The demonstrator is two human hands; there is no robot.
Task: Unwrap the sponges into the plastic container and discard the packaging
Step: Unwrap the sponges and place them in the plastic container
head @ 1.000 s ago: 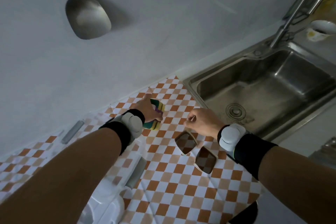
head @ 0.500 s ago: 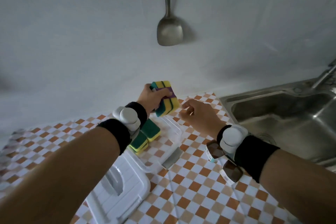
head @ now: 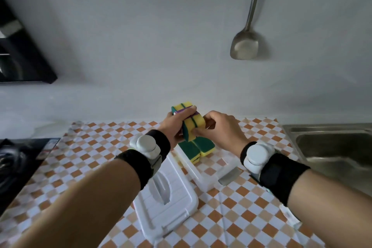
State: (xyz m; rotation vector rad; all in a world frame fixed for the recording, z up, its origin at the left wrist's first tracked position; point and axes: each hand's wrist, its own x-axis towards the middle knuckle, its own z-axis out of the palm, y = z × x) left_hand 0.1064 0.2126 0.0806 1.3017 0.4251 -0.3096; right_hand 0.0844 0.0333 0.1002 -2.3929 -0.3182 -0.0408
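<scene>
A white lid [head: 165, 201] lies nearest on the checked worktop [head: 237, 217]. Just beyond it sits the clear container [head: 198, 175], holding two loose sponges [head: 196, 148], green sides up. Above it both hands meet on a sponge pack [head: 190, 122]: the left hand [head: 175, 125] is wrapped around it over a purple band, whose print is unreadable, and the right hand [head: 220, 130] pinches its lower end. A sink [head: 332, 147] lies right; a spatula [head: 245, 44] hangs on the wall.

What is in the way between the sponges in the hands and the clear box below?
Nothing visible. The sponge pack, held by both hands, hangs right above the open plastic container. Its lid lies off to the side. Two sponges already sit inside.
</scene>
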